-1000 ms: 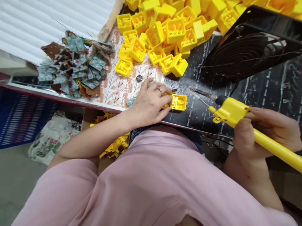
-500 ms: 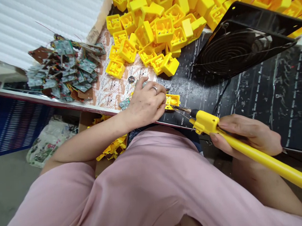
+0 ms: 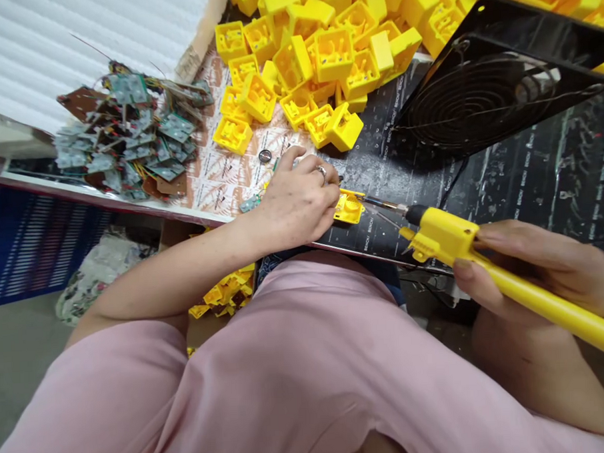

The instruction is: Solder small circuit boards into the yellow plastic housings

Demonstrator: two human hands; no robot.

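My right hand point(image 3: 538, 263) is wrapped round a yellow soldering iron point(image 3: 442, 234), whose metal tip points left. The tip reaches the right edge of a small open yellow case point(image 3: 350, 206) lying on the black table surface; whether they touch I cannot tell. Bent over the case's left side is my left hand point(image 3: 303, 198), a ring on one finger. Its fingertips close down on the case, partly hidden behind the knuckles. A small green circuit board point(image 3: 251, 203) lies just left of this hand. A round metal disc point(image 3: 265, 156) sits beyond it.
Yellow housings point(image 3: 334, 55) are heaped at the back. A black fan point(image 3: 481, 92) stands back right, its cable trailing on the table. Circuit boards point(image 3: 132, 137) are piled at the left by white foam point(image 3: 84, 42). Below the table edge are more yellow parts point(image 3: 227, 293).
My right hand has moved right with the soldering iron, drawing its tip from the case's middle to its right edge. My left hand stays over the case, shifted only slightly.
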